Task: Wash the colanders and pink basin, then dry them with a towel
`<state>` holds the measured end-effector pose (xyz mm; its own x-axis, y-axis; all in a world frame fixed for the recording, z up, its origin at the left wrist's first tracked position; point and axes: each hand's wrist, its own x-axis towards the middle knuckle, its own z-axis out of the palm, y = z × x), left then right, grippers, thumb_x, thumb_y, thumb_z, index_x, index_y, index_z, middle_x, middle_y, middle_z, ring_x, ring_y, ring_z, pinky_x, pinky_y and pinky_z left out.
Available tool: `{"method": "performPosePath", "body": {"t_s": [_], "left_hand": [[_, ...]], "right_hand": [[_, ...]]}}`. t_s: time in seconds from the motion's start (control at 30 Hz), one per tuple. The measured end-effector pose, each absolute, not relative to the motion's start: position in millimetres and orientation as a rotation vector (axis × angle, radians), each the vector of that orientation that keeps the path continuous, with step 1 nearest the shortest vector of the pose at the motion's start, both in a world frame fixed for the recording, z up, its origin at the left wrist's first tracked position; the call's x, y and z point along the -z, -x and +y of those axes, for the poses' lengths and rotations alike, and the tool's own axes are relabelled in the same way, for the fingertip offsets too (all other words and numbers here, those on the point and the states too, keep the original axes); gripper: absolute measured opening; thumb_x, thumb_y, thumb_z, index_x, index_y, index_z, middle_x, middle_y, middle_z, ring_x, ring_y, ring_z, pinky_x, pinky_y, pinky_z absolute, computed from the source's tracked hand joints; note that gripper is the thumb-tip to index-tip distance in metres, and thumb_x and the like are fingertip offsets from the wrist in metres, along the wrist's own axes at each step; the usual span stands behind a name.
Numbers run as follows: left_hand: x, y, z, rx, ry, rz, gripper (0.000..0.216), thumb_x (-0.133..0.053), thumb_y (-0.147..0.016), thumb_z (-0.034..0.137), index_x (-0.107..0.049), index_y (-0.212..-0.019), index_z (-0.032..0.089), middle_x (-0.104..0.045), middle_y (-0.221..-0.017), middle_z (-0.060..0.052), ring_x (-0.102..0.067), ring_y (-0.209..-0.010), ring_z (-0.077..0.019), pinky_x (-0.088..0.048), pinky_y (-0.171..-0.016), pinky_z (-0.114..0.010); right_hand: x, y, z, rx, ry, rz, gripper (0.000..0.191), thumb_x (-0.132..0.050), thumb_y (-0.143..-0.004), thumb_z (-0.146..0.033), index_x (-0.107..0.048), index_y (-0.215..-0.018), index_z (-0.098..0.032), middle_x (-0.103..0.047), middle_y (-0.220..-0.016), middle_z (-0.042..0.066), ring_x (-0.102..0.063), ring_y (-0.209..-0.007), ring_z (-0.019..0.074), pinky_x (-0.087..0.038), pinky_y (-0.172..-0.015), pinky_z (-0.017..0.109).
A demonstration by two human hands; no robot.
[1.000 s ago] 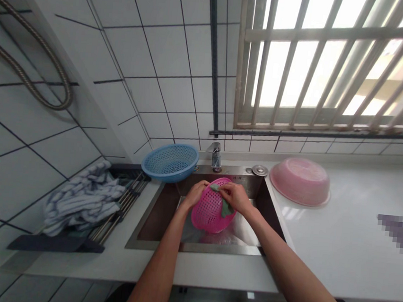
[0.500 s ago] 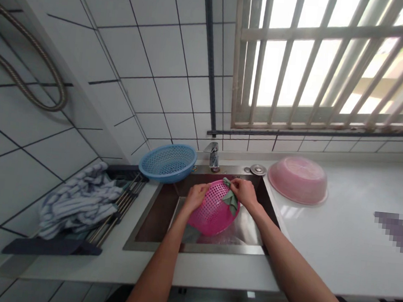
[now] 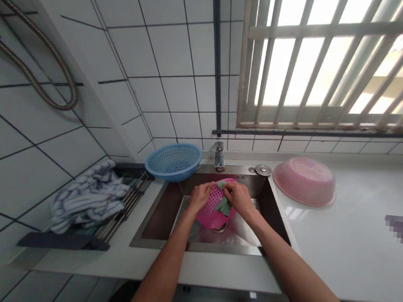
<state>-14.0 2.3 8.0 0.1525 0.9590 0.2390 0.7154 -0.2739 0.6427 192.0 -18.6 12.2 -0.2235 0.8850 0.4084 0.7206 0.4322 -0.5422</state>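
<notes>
A magenta perforated basket (image 3: 212,210) is held tilted over the steel sink (image 3: 160,213). My left hand (image 3: 200,197) grips its left rim, fingers curled round the edge. My right hand (image 3: 239,197) is closed on a green cloth (image 3: 223,204) and presses it against the basket's inside near the upper right rim. The drain shows just below the basket.
A blue perforated basket (image 3: 174,160) sits at the sink's back left corner. The faucet (image 3: 218,154) stands behind the sink. An upturned pink basin (image 3: 305,180) lies on the white counter (image 3: 348,250) to the right. A striped towel (image 3: 88,197) lies on a rack at the left.
The basket has turned more edge-on and looks smaller. My right hand with the cloth has slid from the upper right rim toward the basket's middle.
</notes>
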Motion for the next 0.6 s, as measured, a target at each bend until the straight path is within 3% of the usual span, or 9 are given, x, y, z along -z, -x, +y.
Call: {"method": "performPosePath", "body": {"t_s": [0.13, 0.27, 0.4, 0.6], "left_hand": [[-11, 9, 0, -0.885, -2.074, 1.572, 0.056, -0.037, -0.106, 0.05, -0.078, -0.091, 0.016, -0.077, -0.087, -0.011, -0.069, -0.084, -0.0262, -0.041, -0.071, -0.028], [-9, 10, 1, -0.895, -2.087, 1.551, 0.055, -0.036, -0.106, 0.05, -0.078, -0.094, 0.017, -0.078, -0.093, -0.011, -0.07, -0.087, -0.026, -0.042, -0.074, -0.029], [-3, 14, 4, -0.87, -2.125, 1.576, 0.05, -0.037, -0.106, 0.047, -0.077, -0.094, 0.019, -0.078, -0.095, -0.012, -0.071, -0.088, -0.025, -0.042, -0.076, -0.029], [-2, 10, 5, -0.836, -2.072, 1.645, 0.059, -0.03, -0.108, 0.05, -0.073, -0.084, 0.018, -0.076, -0.086, -0.011, -0.069, -0.083, -0.0244, -0.04, -0.072, -0.029]], "right_hand": [[-13, -216, -6, -0.316, 1.542, -1.794, 0.022, -0.062, -0.097, -0.027, -0.082, -0.104, -0.021, -0.08, -0.094, 0.008, -0.073, -0.084, 0.0224, -0.05, -0.078, 0.028], [-14, -196, -17, -0.352, 1.291, -1.932, 0.022, -0.061, -0.098, -0.024, -0.081, -0.106, -0.023, -0.08, -0.104, 0.007, -0.073, -0.091, 0.0213, -0.05, -0.084, 0.028], [-14, -172, -30, -0.333, 1.098, -2.154, 0.022, -0.061, -0.099, -0.023, -0.08, -0.11, -0.022, -0.079, -0.102, 0.008, -0.071, -0.096, 0.0219, -0.05, -0.087, 0.029], [-10, -197, -15, -0.253, 1.403, -1.925, 0.026, -0.058, -0.102, -0.029, -0.08, -0.115, -0.024, -0.077, -0.107, 0.009, -0.069, -0.096, 0.0222, -0.05, -0.089, 0.031]]}}
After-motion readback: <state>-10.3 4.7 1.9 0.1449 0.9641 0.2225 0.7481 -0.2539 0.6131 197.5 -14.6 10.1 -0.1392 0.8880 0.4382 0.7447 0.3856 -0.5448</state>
